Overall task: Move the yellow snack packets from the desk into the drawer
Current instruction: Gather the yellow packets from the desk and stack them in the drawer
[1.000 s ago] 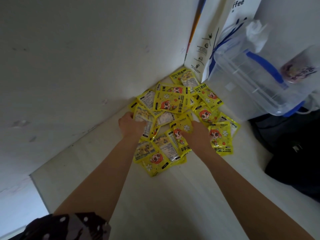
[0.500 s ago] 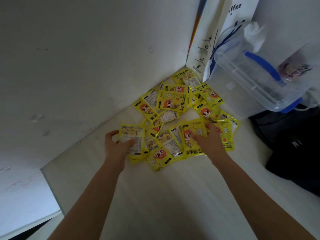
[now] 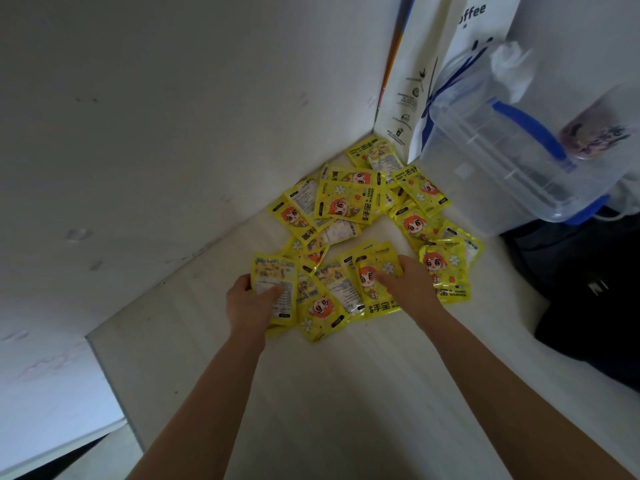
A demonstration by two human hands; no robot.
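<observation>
Several yellow snack packets (image 3: 349, 202) with a red-haired cartoon figure lie heaped in the corner of the white desk (image 3: 311, 393). My left hand (image 3: 251, 303) grips one packet (image 3: 277, 282) at the pile's left edge, thumb on its printed back. My right hand (image 3: 408, 285) grips another packet (image 3: 375, 282) face up at the pile's front, thumb across the figure. More packets (image 3: 445, 268) lie to the right of that hand. No drawer is in view.
A white wall (image 3: 156, 133) runs along the desk's left. A white paper bag (image 3: 426, 71) stands in the corner. A clear plastic box with blue handle (image 3: 502, 168) sits beside it, and a black bag (image 3: 588, 299) lies at the right.
Both hands have drawn back from the heap toward me, each holding a packet. The left hand's packet came out to the pile's left edge.
</observation>
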